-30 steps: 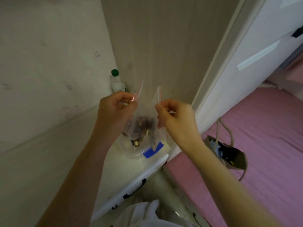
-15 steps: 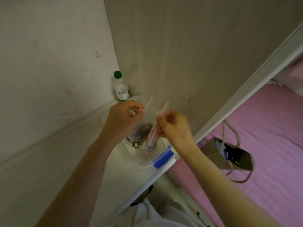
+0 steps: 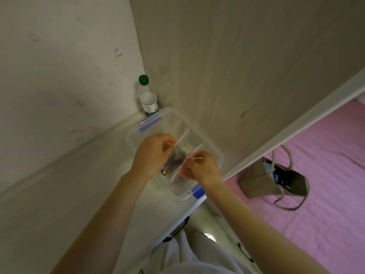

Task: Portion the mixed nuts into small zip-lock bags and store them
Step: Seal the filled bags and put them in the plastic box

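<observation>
A clear plastic container (image 3: 214,149) with blue clips sits on the pale counter near the corner. My left hand (image 3: 153,153) pinches the top strip of one small zip-lock bag (image 3: 182,136) holding dark mixed nuts (image 3: 176,159). My right hand (image 3: 201,168) pinches the top of a second small zip-lock bag (image 3: 178,173). Both bags hang inside or just over the container; I cannot tell whether they touch its bottom. A few loose nuts (image 3: 165,172) show below my left hand.
A clear bottle (image 3: 148,99) with a green cap stands in the corner behind the container. A wooden panel (image 3: 237,76) rises right behind it. The counter edge (image 3: 177,218) runs diagonally; beyond it lie a pink floor and a grey tote bag (image 3: 272,178).
Both hands have lowered the two bags from above the container down into it. The view has tilted downward, showing the whole container and bottle.
</observation>
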